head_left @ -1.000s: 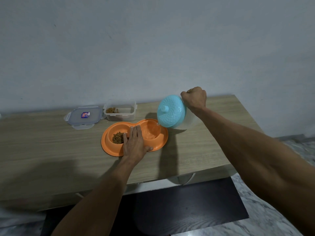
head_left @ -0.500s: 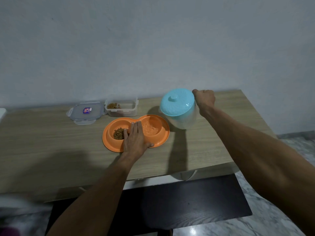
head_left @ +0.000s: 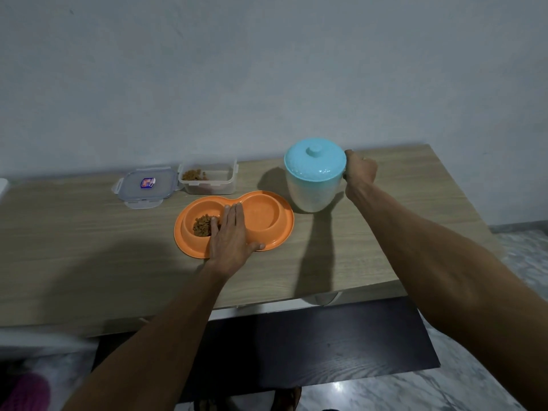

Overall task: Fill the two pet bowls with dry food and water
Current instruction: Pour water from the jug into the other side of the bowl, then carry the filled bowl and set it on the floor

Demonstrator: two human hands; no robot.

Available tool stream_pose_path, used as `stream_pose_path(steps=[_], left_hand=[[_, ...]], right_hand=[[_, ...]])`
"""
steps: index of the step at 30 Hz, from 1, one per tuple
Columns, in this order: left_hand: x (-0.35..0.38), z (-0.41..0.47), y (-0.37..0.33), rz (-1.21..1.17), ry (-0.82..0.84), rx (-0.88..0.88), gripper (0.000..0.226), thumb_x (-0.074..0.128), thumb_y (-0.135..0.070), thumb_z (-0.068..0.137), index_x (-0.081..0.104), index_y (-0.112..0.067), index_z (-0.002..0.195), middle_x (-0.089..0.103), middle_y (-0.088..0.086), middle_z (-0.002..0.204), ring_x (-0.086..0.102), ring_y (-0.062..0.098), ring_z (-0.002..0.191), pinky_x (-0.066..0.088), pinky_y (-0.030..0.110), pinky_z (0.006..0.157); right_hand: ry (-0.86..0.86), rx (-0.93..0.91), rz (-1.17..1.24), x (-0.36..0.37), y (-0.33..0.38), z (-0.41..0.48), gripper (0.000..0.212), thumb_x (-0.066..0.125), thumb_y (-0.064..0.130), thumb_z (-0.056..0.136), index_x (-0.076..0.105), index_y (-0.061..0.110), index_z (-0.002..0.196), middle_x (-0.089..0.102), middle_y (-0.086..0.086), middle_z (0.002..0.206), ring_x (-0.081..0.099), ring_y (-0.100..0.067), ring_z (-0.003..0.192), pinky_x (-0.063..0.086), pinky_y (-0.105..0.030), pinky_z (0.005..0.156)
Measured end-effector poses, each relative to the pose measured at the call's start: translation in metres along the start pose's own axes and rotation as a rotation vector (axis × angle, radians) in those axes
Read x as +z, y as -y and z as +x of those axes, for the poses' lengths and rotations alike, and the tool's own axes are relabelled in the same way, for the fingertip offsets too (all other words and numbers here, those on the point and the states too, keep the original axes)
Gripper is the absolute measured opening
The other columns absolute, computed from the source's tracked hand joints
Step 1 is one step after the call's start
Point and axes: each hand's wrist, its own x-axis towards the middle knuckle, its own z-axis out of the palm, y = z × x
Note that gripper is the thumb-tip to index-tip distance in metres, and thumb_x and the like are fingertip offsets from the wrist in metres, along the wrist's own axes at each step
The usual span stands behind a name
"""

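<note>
Left hand (head_left: 229, 236) flat, fingers together, on the orange double bowl (head_left: 268, 216); kibble (head_left: 202, 225) in its left well. Right hand (head_left: 358, 172) fisted on the handle of the lidded jug (head_left: 314, 179), upright just right of the bowl. Open tub (head_left: 207, 178) and lid (head_left: 145, 185) behind.

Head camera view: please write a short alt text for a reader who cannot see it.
A person's right hand holds a blue-lidded jug upright on a wooden table, while the left hand rests on an orange double pet bowl holding dry food.
</note>
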Motion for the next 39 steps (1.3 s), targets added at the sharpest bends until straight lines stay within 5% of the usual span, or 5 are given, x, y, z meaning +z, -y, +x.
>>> stream_pose_path(steps=[9,14,22,33,39], left_hand=[[-0.008,-0.003,0.007,-0.063,0.005,0.017,0.113,0.063,-0.064,0.08,0.0,-0.007,0.156,0.008,0.01,0.165,0.0,0.028,0.152,0.002,0.054,0.12],[-0.021,-0.013,0.03,-0.167,-0.21,-0.115,0.098,0.041,-0.072,0.087,0.013,-0.007,0.155,0.018,0.011,0.162,0.014,0.028,0.151,0.014,0.055,0.117],[-0.036,0.003,0.081,-0.516,-0.115,-0.706,0.092,0.046,-0.067,0.085,0.031,-0.001,0.146,0.038,0.021,0.15,0.039,0.038,0.136,0.038,0.051,0.108],[-0.041,0.016,0.124,-0.665,0.044,-0.706,0.063,0.066,-0.063,0.067,0.064,-0.009,0.099,0.069,0.011,0.095,0.068,0.034,0.087,0.059,0.045,0.079],[-0.049,0.005,0.12,-0.881,0.109,-0.731,0.043,0.074,-0.04,0.076,0.059,-0.007,0.098,0.066,0.011,0.096,0.068,0.032,0.09,0.059,0.048,0.084]], right_hand=[[-0.095,0.051,0.072,-0.012,-0.011,0.001,0.033,0.053,0.044,0.081,0.06,0.014,0.068,0.064,-0.005,0.076,0.058,-0.026,0.071,0.047,-0.033,0.065],[-0.259,0.175,0.034,-0.029,-0.033,-0.026,0.05,0.032,0.03,0.098,0.059,-0.002,0.125,0.061,-0.022,0.129,0.058,-0.039,0.118,0.045,-0.043,0.099],[0.079,0.21,-0.29,0.013,-0.083,-0.105,0.072,0.052,0.05,0.075,0.058,0.001,0.126,0.062,-0.019,0.122,0.06,-0.039,0.11,0.053,-0.048,0.097],[0.089,0.169,-0.623,0.063,-0.107,-0.132,0.071,0.072,0.047,0.069,0.058,0.008,0.127,0.054,-0.017,0.131,0.059,-0.037,0.111,0.055,-0.05,0.092],[0.008,0.205,-0.531,0.05,-0.11,-0.15,0.066,0.073,0.043,0.066,0.059,0.008,0.12,0.056,-0.019,0.127,0.059,-0.038,0.11,0.056,-0.05,0.089]])
